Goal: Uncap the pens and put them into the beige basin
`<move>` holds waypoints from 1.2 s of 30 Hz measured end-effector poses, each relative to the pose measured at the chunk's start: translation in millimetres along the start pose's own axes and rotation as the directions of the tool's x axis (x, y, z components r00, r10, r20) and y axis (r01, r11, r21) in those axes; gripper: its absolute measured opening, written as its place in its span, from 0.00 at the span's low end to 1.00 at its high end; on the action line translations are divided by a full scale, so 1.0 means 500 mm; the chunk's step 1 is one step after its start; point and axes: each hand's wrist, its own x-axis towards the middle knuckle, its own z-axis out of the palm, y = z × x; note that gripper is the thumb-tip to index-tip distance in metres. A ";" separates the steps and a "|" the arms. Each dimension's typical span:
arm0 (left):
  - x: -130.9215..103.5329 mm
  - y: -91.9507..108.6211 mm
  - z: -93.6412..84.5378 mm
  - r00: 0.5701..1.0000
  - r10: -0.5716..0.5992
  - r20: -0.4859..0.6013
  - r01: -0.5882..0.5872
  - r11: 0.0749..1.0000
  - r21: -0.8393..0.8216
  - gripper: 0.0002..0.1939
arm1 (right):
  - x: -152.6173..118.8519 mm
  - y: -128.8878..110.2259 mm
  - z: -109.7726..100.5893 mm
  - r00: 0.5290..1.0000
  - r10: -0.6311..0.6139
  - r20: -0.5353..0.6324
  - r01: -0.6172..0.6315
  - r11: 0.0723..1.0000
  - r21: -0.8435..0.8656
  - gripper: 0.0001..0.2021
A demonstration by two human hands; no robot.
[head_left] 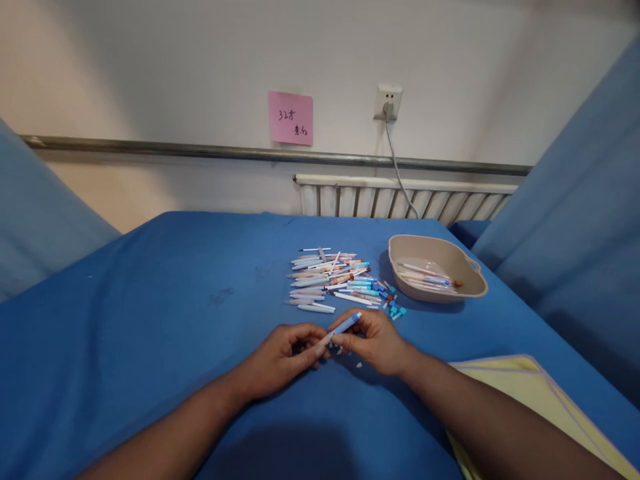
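Observation:
Both hands meet over the blue cloth around a light blue pen (346, 325), which slants up to the right and shows a white end. The pen's lower, paler end is pinched in my left hand (283, 357). My right hand (375, 340) grips the barrel between thumb and fingers. A few small whitish bits (359, 365) lie on the cloth beneath the hands. Just beyond is a spread of pen parts (325, 280): pale barrels, thin white refills and brown and blue pieces. Small blue and teal pen pieces (397, 312) are scattered at its right edge.
A beige plastic basket (477, 283) with several pens or pen parts inside stands at the right. A folded yellow cloth (515, 373) lies partly under my right forearm. The blue-covered table (165, 300) reaches the wall, with a radiator (370, 193) behind and blue curtains (575, 180) at the sides.

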 end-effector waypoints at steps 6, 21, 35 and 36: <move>-0.003 -0.005 0.000 0.999 0.033 0.027 -0.034 0.998 0.049 0.12 | -0.006 -0.012 -0.001 0.997 -0.075 -0.002 0.072 0.962 -0.263 0.08; -0.005 0.003 0.006 0.999 0.028 0.020 -0.028 0.999 0.034 0.11 | -0.011 -0.016 0.009 1.000 -0.023 0.008 0.024 0.917 -0.399 0.12; 0.013 -0.012 -0.018 0.989 -0.122 -0.088 0.105 0.979 -0.174 0.17 | -0.032 -0.100 -0.147 0.984 0.177 -0.019 -0.094 0.426 -0.900 0.06; 0.014 -0.012 -0.019 0.988 -0.124 -0.095 0.105 0.978 -0.180 0.17 | -0.039 -0.101 -0.165 0.977 0.198 -0.079 -0.149 0.364 -0.919 0.06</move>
